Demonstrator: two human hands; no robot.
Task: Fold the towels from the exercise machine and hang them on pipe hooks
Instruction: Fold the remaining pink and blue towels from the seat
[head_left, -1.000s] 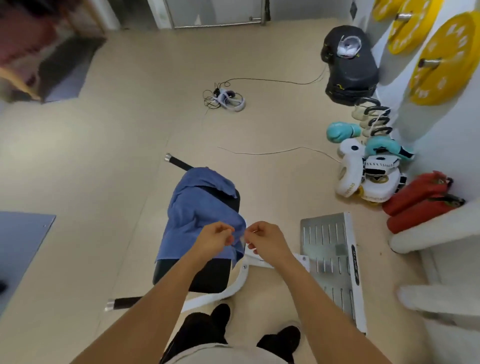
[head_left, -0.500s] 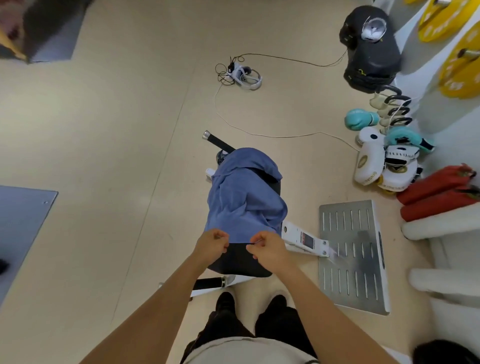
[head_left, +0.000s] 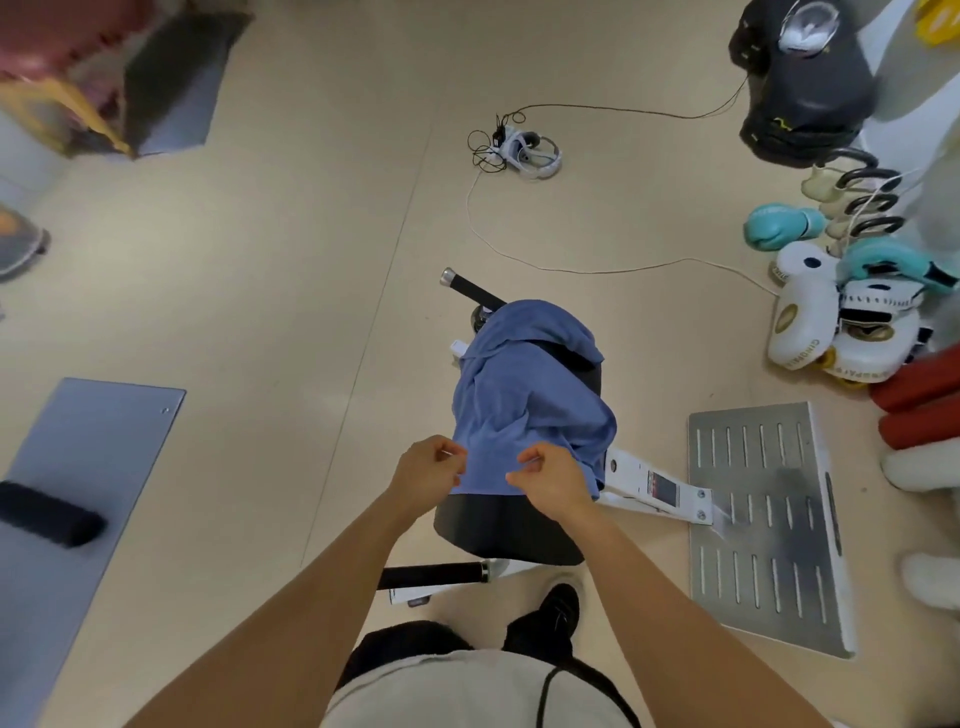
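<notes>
Blue towel (head_left: 524, 410) draped over exercise machine seat (head_left: 511, 527) | left hand (head_left: 427, 474), right hand (head_left: 551, 480) apparently pinching near hem | soft, light, limp; best gripped at corners

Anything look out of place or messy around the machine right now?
The blue towel lies crumpled and skewed over the black seat, its near edge pinched by the left hand and right hand. Loose cables trail across the floor beyond it, a possible trip hazard.
</notes>
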